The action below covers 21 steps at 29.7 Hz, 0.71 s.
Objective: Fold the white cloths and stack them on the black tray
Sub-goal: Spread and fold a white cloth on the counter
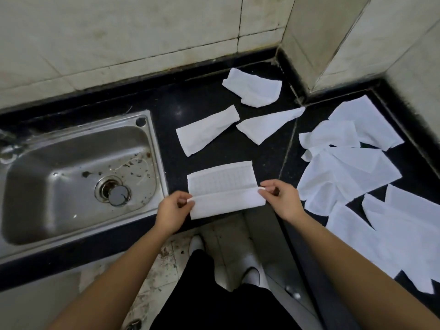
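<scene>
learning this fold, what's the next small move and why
Probably carry the pinched edge away to the far edge of the cloth and lay it flat: the left hand and right hand each pinch an end of the near flap, which is folded only partway over.

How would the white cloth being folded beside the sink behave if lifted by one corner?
Probably floppy: the cloth folds over flat between the left hand and right hand, so it would droop. Likely light too; fingertip pinches alone hold its edge.

The left hand point(175, 209) and right hand point(279, 198) are pinching opposite ends of a white cloth point(223, 189) on the black counter point(202, 103), the steel sink point(59, 163) sitting at nine o'clock, loose cloths point(345, 170) lying from twelve to three.
</scene>
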{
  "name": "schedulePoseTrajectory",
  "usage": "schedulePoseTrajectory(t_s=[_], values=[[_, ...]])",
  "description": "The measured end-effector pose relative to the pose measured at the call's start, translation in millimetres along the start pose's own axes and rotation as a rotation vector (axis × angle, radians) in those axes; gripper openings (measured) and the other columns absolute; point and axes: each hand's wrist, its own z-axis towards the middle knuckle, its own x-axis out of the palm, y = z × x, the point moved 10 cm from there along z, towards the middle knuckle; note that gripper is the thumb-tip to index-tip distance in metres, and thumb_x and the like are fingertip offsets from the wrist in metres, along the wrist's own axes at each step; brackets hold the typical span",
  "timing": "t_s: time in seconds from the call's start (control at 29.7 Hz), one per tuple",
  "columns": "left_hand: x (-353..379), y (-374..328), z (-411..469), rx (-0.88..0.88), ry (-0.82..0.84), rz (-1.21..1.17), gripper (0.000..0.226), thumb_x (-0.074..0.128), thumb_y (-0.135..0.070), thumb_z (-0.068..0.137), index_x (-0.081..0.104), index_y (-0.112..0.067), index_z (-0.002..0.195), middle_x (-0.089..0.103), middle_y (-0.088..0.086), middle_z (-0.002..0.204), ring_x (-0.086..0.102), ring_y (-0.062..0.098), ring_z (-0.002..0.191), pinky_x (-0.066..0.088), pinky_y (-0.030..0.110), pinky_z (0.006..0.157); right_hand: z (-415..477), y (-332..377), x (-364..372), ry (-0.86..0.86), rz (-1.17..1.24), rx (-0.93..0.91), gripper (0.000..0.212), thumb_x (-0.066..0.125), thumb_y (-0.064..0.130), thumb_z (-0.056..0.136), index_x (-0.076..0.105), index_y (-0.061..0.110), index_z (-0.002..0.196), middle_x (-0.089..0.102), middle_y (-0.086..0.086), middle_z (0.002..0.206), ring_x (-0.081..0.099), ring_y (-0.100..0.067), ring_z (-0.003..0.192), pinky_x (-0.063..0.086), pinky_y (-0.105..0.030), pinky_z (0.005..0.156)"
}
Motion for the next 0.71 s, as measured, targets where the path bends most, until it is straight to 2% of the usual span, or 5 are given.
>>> schedulePoseTrajectory(t_s=[0.17, 0.27, 0.37, 0.5, 0.71], values=[[-6.5, 6.3, 43.3, -0.114, -0.110, -0.196, 0.006, 0.073, -0.018, 0.087, 0.068, -0.020, 0.089, 0.068, 0.001, 0.084, 0.064, 0.020, 0.079, 0.054, 0.033, 0.079, 38.8, 4.6, 10.9, -0.066, 0.152, 0.102, 0.016, 0.076, 0.023, 0.087, 0.075, 0.019, 0.102, 0.070, 0.009, 0.085, 0.063, 0.004, 0.078, 0.043, -0.001, 0.070], [-8.6, 4.6, 61.1, -0.084, -0.149, -0.170, 0.005, 0.073, -0.017, 0.087, 0.070, -0.020, 0.091, 0.069, -0.001, 0.084, 0.064, 0.018, 0.079, 0.055, 0.034, 0.081, 58.4, 7.7, 19.5, -0.097, 0.158, 0.114, 0.015, 0.074, 0.024, 0.089, 0.076, 0.018, 0.103, 0.071, 0.008, 0.087, 0.064, 0.001, 0.079, 0.047, -0.011, 0.076], [-8.7, -1.7, 72.3, -0.026, -0.154, -0.064, 0.008, 0.071, -0.017, 0.088, 0.072, -0.016, 0.097, 0.067, -0.003, 0.084, 0.063, 0.016, 0.080, 0.052, 0.030, 0.079, 76.4, 10.3, 26.0, -0.113, 0.108, 0.109, 0.015, 0.071, 0.024, 0.091, 0.076, 0.019, 0.105, 0.072, 0.005, 0.093, 0.064, -0.002, 0.082, 0.043, -0.002, 0.074], [-9.4, -1.7, 82.2, 0.012, -0.168, 0.010, 0.014, 0.069, -0.023, 0.090, 0.072, -0.016, 0.102, 0.066, -0.004, 0.087, 0.062, 0.014, 0.081, 0.048, 0.027, 0.077, 92.2, 10.2, 31.3, -0.125, 0.015, 0.088, 0.018, 0.067, 0.026, 0.093, 0.075, 0.020, 0.108, 0.071, 0.003, 0.100, 0.065, -0.010, 0.091, 0.048, -0.018, 0.086], [-9.4, -1.9, 89.3, 0.049, -0.190, 0.022, 0.016, 0.067, -0.026, 0.092, 0.072, -0.015, 0.103, 0.068, -0.004, 0.089, 0.063, 0.013, 0.082, 0.049, 0.027, 0.079, 102.6, 5.6, 31.6, -0.157, -0.024, 0.099, 0.018, 0.065, 0.031, 0.094, 0.074, 0.025, 0.109, 0.069, 0.001, 0.104, 0.063, -0.012, 0.091, 0.049, -0.024, 0.085]])
